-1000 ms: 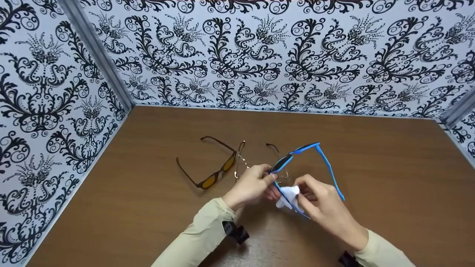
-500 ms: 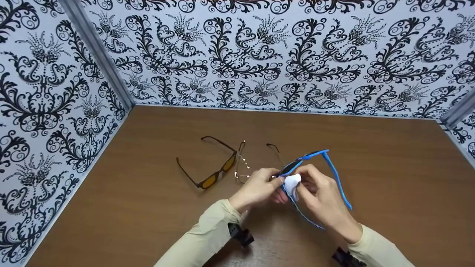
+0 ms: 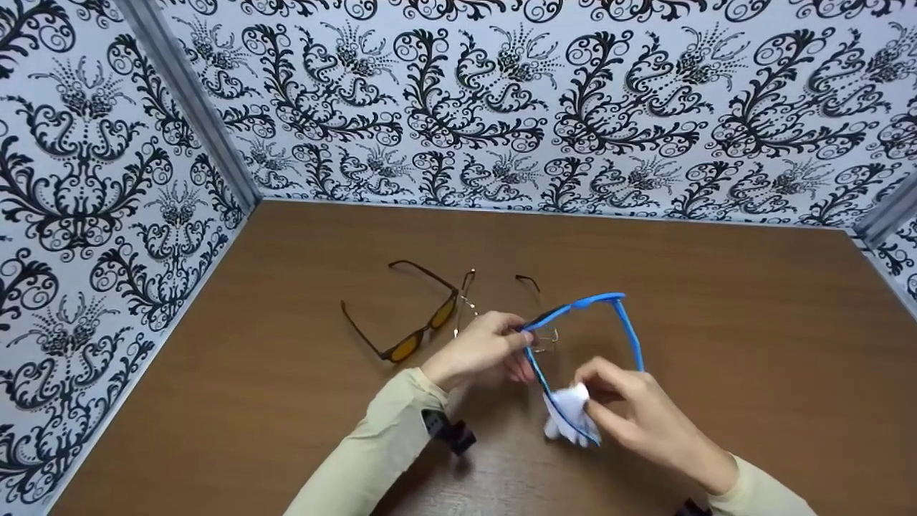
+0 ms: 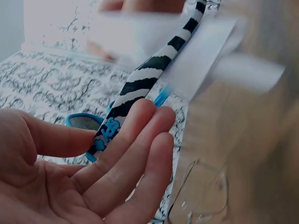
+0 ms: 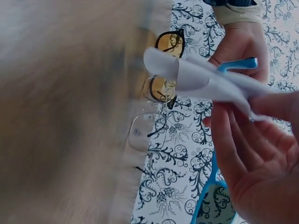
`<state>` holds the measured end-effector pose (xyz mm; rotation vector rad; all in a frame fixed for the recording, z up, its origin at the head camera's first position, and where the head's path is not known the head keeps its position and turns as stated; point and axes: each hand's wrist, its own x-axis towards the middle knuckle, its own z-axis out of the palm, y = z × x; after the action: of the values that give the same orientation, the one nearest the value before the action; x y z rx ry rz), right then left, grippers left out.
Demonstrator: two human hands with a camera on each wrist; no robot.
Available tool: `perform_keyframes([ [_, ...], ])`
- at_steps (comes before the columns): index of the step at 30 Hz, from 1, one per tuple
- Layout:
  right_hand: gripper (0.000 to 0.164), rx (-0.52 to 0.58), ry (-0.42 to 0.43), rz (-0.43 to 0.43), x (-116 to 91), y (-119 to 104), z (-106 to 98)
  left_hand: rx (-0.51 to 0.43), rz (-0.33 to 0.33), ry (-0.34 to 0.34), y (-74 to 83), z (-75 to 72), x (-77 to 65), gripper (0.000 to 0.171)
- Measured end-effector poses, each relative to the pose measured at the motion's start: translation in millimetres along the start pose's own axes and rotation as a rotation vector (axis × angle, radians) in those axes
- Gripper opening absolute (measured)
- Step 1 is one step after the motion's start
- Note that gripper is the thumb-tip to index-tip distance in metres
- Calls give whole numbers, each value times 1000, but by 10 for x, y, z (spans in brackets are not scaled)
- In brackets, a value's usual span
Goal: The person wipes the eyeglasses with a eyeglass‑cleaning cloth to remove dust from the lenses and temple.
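Observation:
Blue-framed sunglasses [image 3: 627, 326] are held up off the table, arms unfolded. My left hand [image 3: 487, 347] pinches them at a front corner, by the hinge. In the left wrist view, thumb and fingers grip the zebra-striped temple [image 4: 140, 86] near its blue lettering. My right hand [image 3: 645, 419] pinches a white cloth [image 3: 568, 414], which is folded around the temple towards its tip. The right wrist view shows the cloth [image 5: 201, 81] between thumb and fingers, a blue temple end poking out beside it, and a dark lens [image 5: 216, 203] below.
Black-framed glasses with amber lenses [image 3: 405, 349] lie unfolded on the brown table [image 3: 301, 287], left of my hands. Thin metal-framed clear glasses [image 3: 529, 281] lie behind my left hand, partly hidden. Patterned walls [image 3: 501, 107] bound the table at the back and sides.
The cloth in my right hand moved from the temple's middle up near my left hand, then back down towards the tip. The sunglasses shifted right, then back left, turning slightly.

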<state>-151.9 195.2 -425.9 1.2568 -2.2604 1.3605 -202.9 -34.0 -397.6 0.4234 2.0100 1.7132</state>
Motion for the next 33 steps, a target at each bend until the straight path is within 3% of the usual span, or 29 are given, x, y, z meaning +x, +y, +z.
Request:
perform_keyframes([
  [2, 40, -12, -24, -48, -55, 0, -29, 3, 0, 5, 6, -64, -20, 20],
  [5, 41, -24, -39, -50, -108, -30, -82, 10, 2, 9, 13, -129, -41, 20],
  [9, 40, -16, -23, 13, -107, -72, -104, 5, 3, 23, 15, -127, -44, 19],
  [15, 32, 59, 32, 142, 34, -109, 14, 1, -2, 24, 7, 29, -16, 19],
  [20, 19, 73, 106, 290, 207, -116, 64, 50, 22, 49, -1, 154, -2, 17],
  [25, 17, 129, 201, 403, 317, -82, 75, 96, 54, 65, -10, 235, 9, 14],
  [29, 20, 142, 287, 437, 344, -62, 86, 249, 100, 114, 12, 278, 16, 14],
  [33, 21, 114, 342, 443, 350, -58, 69, 185, 85, 91, 41, 308, 7, 14],
])
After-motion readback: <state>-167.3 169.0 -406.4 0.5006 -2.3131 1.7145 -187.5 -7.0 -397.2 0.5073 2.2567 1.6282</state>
